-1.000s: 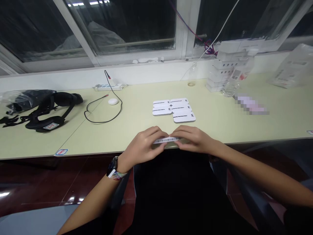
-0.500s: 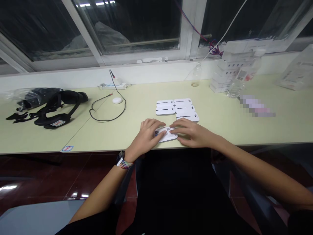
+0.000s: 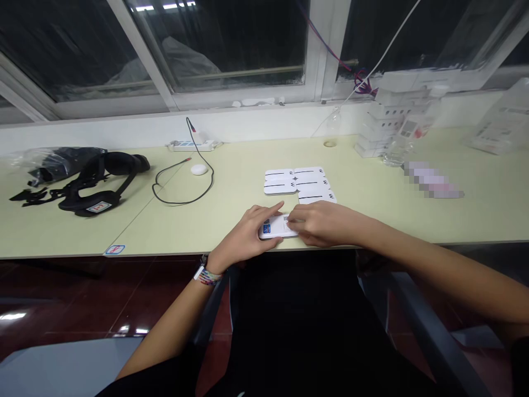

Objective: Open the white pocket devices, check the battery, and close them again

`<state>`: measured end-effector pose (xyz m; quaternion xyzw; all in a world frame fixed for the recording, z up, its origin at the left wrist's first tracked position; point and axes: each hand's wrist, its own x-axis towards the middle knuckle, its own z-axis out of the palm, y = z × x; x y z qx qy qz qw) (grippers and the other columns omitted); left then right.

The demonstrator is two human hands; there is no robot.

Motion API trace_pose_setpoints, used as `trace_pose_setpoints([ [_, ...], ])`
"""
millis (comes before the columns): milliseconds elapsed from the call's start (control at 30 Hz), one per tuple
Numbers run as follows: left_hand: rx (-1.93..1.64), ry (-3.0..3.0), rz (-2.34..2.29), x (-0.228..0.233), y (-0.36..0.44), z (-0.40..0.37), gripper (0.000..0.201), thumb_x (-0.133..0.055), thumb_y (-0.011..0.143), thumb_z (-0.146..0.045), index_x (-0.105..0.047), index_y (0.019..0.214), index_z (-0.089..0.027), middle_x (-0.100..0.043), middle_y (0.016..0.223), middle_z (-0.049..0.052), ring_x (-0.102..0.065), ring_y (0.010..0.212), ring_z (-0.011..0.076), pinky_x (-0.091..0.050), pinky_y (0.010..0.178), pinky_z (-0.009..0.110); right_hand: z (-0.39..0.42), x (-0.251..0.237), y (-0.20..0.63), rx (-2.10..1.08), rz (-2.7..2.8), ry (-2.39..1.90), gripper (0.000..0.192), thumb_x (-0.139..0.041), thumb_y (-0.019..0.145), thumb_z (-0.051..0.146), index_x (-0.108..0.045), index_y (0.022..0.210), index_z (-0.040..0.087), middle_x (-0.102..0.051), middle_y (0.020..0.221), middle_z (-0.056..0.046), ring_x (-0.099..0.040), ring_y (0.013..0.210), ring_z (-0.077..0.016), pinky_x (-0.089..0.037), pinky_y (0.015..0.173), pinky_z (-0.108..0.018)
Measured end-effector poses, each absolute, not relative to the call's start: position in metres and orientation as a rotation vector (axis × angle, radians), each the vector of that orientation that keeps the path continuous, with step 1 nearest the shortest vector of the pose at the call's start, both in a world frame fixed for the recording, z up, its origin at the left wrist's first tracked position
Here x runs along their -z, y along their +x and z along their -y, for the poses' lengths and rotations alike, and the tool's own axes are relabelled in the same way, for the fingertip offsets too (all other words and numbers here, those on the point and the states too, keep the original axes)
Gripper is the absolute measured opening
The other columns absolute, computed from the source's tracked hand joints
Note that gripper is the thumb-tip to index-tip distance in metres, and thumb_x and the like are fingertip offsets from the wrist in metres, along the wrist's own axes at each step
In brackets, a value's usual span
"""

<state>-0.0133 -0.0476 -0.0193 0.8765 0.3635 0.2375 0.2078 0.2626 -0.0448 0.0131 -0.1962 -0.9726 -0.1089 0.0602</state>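
A flat white piece (image 3: 278, 226) with rounded corners lies by the table's front edge, showing a blue label and a small printed code. My left hand (image 3: 248, 232) grips its left end, thumb along the near side and fingers at the far side. Over the right end, my right hand (image 3: 317, 223) has its fingers bent and pinched together against the printed face; whatever they pinch is hidden. Just beyond, several similar white pieces (image 3: 281, 186), marked with black lines and letters, lie side by side, one partly covered by my right hand.
A black headset (image 3: 99, 187) and a dark plastic-wrapped bundle lie at left. A black cable (image 3: 177, 203) loops around a round white object (image 3: 199, 170) near a power strip (image 3: 192, 145). White boxes (image 3: 374, 132), a clear bottle (image 3: 399, 149) and a plastic bag (image 3: 502, 124) stand at right.
My right hand's fingers have drawn in from a spread pose to a pinch over the code. My left thumb has shifted off the piece's face to its near edge.
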Motion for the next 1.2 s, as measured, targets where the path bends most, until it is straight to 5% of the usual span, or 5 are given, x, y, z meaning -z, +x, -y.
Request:
trace_pose_setpoints([
  [267, -0.673, 2.435, -0.936, 0.022, -0.014, 0.045, 0.096, -0.079, 0.097, -0.025, -0.030, 0.178, -0.040, -0.069, 0.149, 0.006, -0.059, 0.137, 0.0291, -0.049, 0.121, 0.054, 0.049, -0.018, 0.248, 0.583, 3.082, -0.540, 0.016, -0.059, 0.104, 0.003, -0.070, 0.101, 0.014, -0.074, 0.097, -0.010, -0.069, 0.085, -0.0232, -0.043, 0.059, -0.034],
  [733, -0.702, 2.405, -0.936, 0.026, -0.016, 0.040, 0.096, -0.077, 0.094, -0.020, -0.031, 0.177, -0.036, -0.068, 0.150, 0.009, -0.062, 0.139, 0.0299, -0.049, 0.122, 0.055, 0.053, -0.013, 0.241, 0.813, 3.067, -0.459, 0.027, -0.046, 0.103, -0.004, -0.066, 0.110, 0.012, -0.075, 0.099, -0.013, -0.070, 0.084, -0.0249, -0.043, 0.054, -0.036],
  [1000, -0.716, 2.402, -0.974, 0.023, -0.015, 0.043, 0.090, -0.080, 0.094, -0.024, -0.038, 0.172, -0.034, -0.068, 0.149, 0.010, -0.062, 0.141, 0.0316, -0.050, 0.122, 0.055, 0.055, -0.012, 0.247, 0.273, 2.927, -0.709, 0.020, -0.061, 0.099, 0.006, -0.067, 0.116, 0.014, -0.076, 0.116, -0.017, -0.071, 0.098, -0.0279, -0.056, 0.075, -0.039],
  [1200, -0.710, 2.378, -0.997, 0.021, -0.015, 0.045, 0.086, -0.080, 0.096, -0.029, -0.040, 0.171, -0.036, -0.063, 0.156, 0.011, -0.060, 0.144, 0.0334, -0.052, 0.121, 0.055, 0.054, -0.006, 0.253, -0.155, 2.646, -0.944, 0.051, -0.075, 0.097, 0.022, -0.062, 0.146, 0.018, -0.073, 0.123, -0.017, -0.070, 0.108, -0.0304, -0.057, 0.076, -0.036],
])
